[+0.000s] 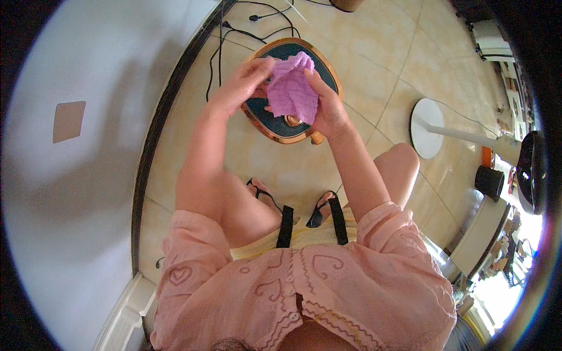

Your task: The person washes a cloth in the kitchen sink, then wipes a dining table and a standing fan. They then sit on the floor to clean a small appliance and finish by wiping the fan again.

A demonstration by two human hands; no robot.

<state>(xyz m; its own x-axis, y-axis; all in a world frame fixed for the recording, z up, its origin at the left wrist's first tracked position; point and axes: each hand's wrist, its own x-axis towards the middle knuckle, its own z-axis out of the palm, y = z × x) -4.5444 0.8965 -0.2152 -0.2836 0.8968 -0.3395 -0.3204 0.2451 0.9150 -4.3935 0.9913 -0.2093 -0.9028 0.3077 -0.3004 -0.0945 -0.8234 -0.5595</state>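
A purple cloth [294, 88] is stretched between my two hands, its loose lower edge hanging down. My left hand [244, 81] grips its upper left part, with the fingers partly behind the fabric. On the right side, my right hand [328, 107] pinches the cloth with the thumb in front; the other fingers are mostly hidden. Below the cloth stands a small stool-like piece [256, 120] with a dark green top and a wooden rim. A shiny round copper-coloured thing [292, 120] on that top shows partly under the cloth's edge.
Black cables with plugs [254, 18] lie on the tiled floor beyond the stool. A white round base with a pole [427, 128] stands to the right. The white wall [88, 193] runs along the left. Shelves with assorted items line the far right.
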